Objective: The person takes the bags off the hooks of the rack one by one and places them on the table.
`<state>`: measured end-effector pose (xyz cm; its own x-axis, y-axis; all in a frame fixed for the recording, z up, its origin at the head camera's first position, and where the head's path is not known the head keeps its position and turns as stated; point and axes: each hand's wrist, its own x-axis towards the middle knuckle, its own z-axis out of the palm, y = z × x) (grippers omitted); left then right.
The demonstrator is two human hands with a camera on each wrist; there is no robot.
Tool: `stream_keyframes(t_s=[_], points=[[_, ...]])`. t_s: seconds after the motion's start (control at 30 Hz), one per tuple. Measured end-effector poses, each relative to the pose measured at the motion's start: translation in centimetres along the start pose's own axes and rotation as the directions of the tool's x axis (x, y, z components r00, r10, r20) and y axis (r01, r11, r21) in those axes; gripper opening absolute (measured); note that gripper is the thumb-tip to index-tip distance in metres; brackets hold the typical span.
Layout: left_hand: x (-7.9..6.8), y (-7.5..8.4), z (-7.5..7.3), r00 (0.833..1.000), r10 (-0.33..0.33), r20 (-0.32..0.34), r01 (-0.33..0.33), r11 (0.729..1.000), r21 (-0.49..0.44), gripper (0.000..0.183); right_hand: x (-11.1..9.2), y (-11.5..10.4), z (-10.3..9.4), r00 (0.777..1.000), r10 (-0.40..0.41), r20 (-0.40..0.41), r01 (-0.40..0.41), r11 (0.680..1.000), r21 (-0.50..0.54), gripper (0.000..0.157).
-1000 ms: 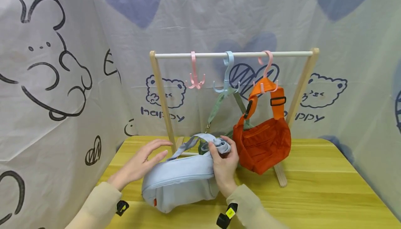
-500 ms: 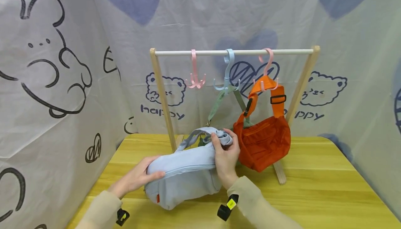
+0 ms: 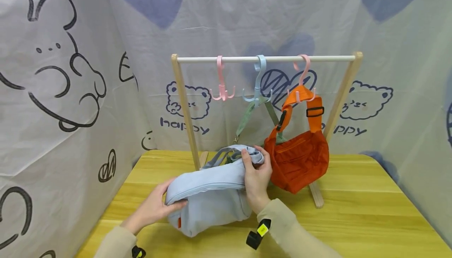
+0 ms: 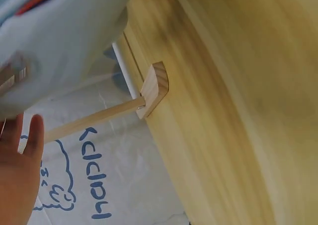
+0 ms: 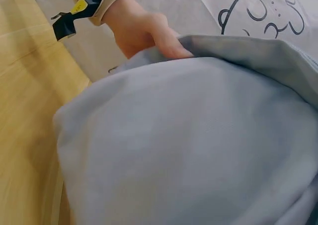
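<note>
well, the pale blue bag (image 3: 215,209) sits at the lower middle of the head view, in front of the rack (image 3: 186,120), with both hands on it. the left hand (image 3: 153,207) grasps its left end, thumb on the front just below the zip (image 3: 212,189) and fingers out of sight behind, probably to keep that soft end from sagging. the right hand (image 3: 257,181) pinches the bunched strap (image 3: 255,156) at the bag's upper right, likely so the loose band does not trail; the rest of it loops up behind the bag. whether the underside touches the counter (image 3: 370,207) i cannot tell. right of centre, a red bag (image 3: 300,166) hangs by its orange strap (image 3: 314,120) from a pink hook (image 3: 304,69); a green strap (image 3: 244,122) hangs from the blue hook (image 3: 260,79) beside it, its lower part mostly hidden. left of centre is a second pink hook (image 3: 221,79), the spacing seemingly meant to keep hung things apart
</note>
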<state>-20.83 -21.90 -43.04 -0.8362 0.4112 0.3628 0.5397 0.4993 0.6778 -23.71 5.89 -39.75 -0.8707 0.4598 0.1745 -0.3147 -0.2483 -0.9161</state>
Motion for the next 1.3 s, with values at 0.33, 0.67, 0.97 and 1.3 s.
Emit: stream_keyframes(t_s=[0.33,0.67,0.97,1.3], points=[[0.2,-0.2,0.7,0.983,-0.017,-0.185,-0.009,0.99,-0.14,0.029,0.0,0.3,-1.2,0.988,0.023,0.152,-0.018,0.999,-0.04,0.04],[0.7,0.3,0.4,0.949,-0.007,-0.315,-0.042,0.988,-0.148,0.017,0.1,0.6,-3.4,0.925,0.036,0.377,0.071,0.962,-0.264,0.029],[1.0,1.4,-0.1,0.95,-0.013,-0.312,-0.033,0.989,-0.144,0.018,0.5,1.2,-5.1,0.807,0.042,0.589,0.2,0.919,-0.34,0.025],[1.3,1.4,-0.1,0.94,-0.213,-0.268,0.157,0.963,-0.217,0.023,-0.1,2.6,-5.9,0.653,-0.026,0.757,0.124,0.99,-0.072,0.052]])
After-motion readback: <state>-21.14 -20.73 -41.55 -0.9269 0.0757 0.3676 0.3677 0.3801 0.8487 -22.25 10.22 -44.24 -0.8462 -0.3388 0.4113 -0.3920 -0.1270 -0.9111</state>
